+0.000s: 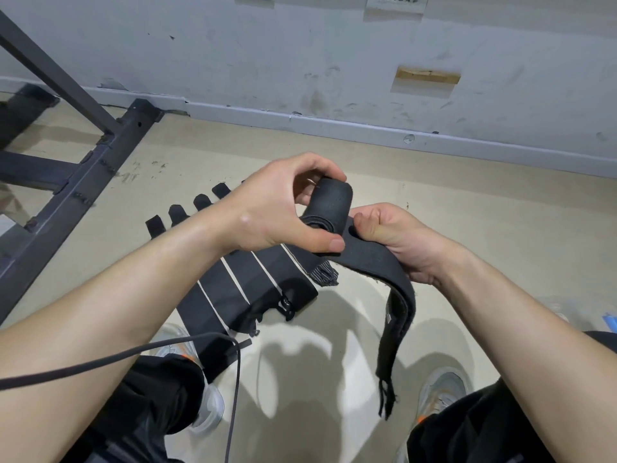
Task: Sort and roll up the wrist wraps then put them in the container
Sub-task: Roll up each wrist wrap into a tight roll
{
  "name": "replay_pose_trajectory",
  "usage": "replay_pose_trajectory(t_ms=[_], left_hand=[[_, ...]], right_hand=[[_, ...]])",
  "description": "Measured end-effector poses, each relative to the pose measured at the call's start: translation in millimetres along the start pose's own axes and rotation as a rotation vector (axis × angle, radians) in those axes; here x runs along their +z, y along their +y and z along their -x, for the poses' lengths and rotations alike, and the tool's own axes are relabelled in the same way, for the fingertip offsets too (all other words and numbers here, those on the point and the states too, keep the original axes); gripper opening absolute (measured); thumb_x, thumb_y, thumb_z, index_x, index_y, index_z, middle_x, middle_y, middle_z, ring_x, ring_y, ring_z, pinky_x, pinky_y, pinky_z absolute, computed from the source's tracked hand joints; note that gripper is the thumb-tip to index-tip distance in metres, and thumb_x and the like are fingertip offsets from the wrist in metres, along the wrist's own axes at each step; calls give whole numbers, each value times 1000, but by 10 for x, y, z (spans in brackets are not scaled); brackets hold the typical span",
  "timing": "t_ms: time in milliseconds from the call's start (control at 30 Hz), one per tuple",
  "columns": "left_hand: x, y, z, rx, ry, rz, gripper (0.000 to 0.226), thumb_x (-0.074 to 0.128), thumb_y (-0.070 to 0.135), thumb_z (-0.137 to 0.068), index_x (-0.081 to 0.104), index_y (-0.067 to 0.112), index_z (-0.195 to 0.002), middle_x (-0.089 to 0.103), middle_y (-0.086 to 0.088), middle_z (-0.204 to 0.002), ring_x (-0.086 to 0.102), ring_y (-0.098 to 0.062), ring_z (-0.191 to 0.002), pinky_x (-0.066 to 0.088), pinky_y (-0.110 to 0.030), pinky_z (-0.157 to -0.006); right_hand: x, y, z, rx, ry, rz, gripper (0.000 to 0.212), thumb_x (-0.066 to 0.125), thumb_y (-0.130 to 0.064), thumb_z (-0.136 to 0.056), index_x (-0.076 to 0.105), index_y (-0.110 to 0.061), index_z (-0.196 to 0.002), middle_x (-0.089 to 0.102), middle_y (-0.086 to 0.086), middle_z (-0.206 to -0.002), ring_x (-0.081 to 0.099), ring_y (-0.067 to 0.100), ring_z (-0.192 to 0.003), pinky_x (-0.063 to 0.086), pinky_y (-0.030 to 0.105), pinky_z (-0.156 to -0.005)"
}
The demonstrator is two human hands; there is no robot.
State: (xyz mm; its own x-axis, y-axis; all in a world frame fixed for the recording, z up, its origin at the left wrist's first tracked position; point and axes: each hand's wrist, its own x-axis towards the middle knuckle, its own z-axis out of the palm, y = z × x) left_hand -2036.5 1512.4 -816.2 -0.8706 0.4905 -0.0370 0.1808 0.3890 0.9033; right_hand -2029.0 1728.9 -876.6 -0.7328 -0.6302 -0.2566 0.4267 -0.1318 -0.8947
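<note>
**Forearms and a cable in front, one wrap half rolled**

Closest to the camera are two bare forearms. A thin black cable (133, 354) crosses under the left one and bends down between the knees. Below them are black shorts and two grey shoes (444, 392) with orange marks.

Both hands are closed on the same black wrap (332, 198), which is held in the air above the floor (484, 235). The left hand (277, 212) has its fingers and thumb curled round the rolled part, thumb at the near side and fingertips over the far end. The right hand (390, 232) pinches the flat band just beside the roll, thumb on top and fingers curled below. The two hands almost touch. From the right hand the loose tail (397, 315) hangs down in a curve and ends in frayed threads between the shoes. On the tail is a small pale tag, too small to read.

Under the left wrist, flat wraps (233, 285) lie on the floor side by side in a row, partly hidden by the arm. Their narrow tabs point to the wall (300, 55) and their thumb loops lie at the near end.

At the left stands a dark metal frame (83, 175). On the marked grey wall is a wooden patch (427, 76), and at the top edge is a paper label (395, 1) whose print I cannot read.
</note>
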Motion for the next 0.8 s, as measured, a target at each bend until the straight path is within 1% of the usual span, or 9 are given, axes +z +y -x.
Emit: replay_pose_trajectory(t_ms=[67,233,333,433,500,567,633,700,800], left_hand=[[-21,7,4,5,-14,-73,76,90,45,-48,63,28,-117,70,10,-106,65,-12,-94,50,-21,-86],[70,42,8,64,-101,-341,72,98,28,-58,63,24,-121,68,13,-108,61,-2,-96,43,-10,-76],[152,9,-7,154,-141,-504,75,97,34,-59,62,20,-124,64,8,-113,54,-6,-99,39,-13,-88],[134,-4,-8,139,-192,-503,84,98,37,-59,57,22,-131,58,12,-121,50,-2,-109,36,-8,-92],[128,-28,24,88,-140,-362,93,98,31,-60,52,26,-140,53,13,-135,50,4,-117,40,-9,-96],[165,-79,52,-49,8,-110,98,98,21,-63,46,31,-146,48,11,-142,56,11,-108,48,-13,-89],[254,-104,53,-224,148,280,85,93,19,-69,50,28,-142,60,6,-125,67,2,-84,56,-25,-84],[378,-106,17,-354,205,669,69,86,22,-79,52,15,-138,72,3,-94,70,-8,-70,58,-39,-88],[566,-178,-39,-409,290,781,62,83,35,-79,58,14,-133,76,-5,-102,75,-24,-89,60,-48,-91]], right_hand=[[-16,-15,19,16,-3,42,92,87,-52,-68,58,19,-118,74,15,-93,72,21,-73,58,27,-66],[-1,-5,54,49,50,65,47,71,-51,-69,78,-7,-85,75,10,-77,70,16,-60,54,23,-54],[60,2,53,57,86,109,42,67,-54,-72,79,-14,-74,74,9,-75,69,16,-60,54,24,-54],[98,-3,66,25,112,95,34,60,-40,-84,79,-15,-72,75,7,-74,71,15,-60,54,23,-55],[147,-15,72,-40,157,20,32,56,-34,-90,78,-10,-85,77,12,-83,74,19,-68,57,26,-59],[142,-20,49,-128,266,-41,38,55,-34,-93,71,-1,-104,77,18,-96,75,25,-79,60,30,-66],[92,-36,8,-208,393,-60,45,56,-36,-93,65,2,-116,76,20,-104,75,26,-87,60,32,-71],[64,-26,-30,-270,485,-59,53,60,-34,-92,58,7,-126,73,24,-115,73,31,-97,61,38,-78],[141,80,-63,-282,542,21,48,67,-30,-89,52,4,-120,75,18,-101,71,31,-87,60,44,-75]])
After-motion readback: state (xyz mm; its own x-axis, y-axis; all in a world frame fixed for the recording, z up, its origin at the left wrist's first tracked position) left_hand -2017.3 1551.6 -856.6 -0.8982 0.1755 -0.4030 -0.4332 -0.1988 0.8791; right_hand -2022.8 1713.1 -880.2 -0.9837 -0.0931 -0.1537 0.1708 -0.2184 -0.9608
